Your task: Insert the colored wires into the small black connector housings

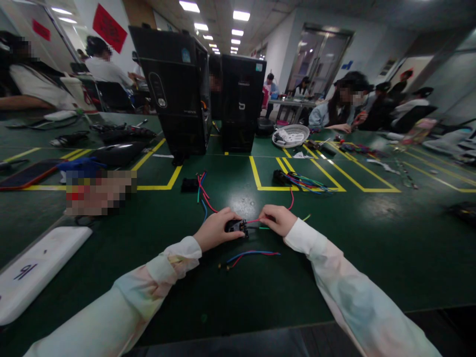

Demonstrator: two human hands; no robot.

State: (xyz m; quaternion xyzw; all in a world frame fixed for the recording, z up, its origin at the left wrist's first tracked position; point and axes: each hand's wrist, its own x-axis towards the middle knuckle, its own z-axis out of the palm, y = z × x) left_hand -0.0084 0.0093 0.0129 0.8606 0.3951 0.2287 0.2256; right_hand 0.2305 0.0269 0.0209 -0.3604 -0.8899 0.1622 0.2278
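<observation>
Left hand [219, 229]: closed on a black plastic block [234, 226], thumb along the near side, fingers over the far side. The block is just above or on the green table [372, 253]; contact cannot be told. Right hand [277, 219]: fingertips pinched on a red wire [253, 221] at the block's right end. A green wire [264, 228] shows below the red one, beside the right hand.

Near side of the hands: loose pair of wires [253, 253], red and blue, with small ends at left. Far side, left: second black block [189, 185], wires beside it. Far side, right: wire bundle [307, 182] across yellow tape. Farther back: two black computer towers [240, 104] upright, white basket [274, 140] to their right.
</observation>
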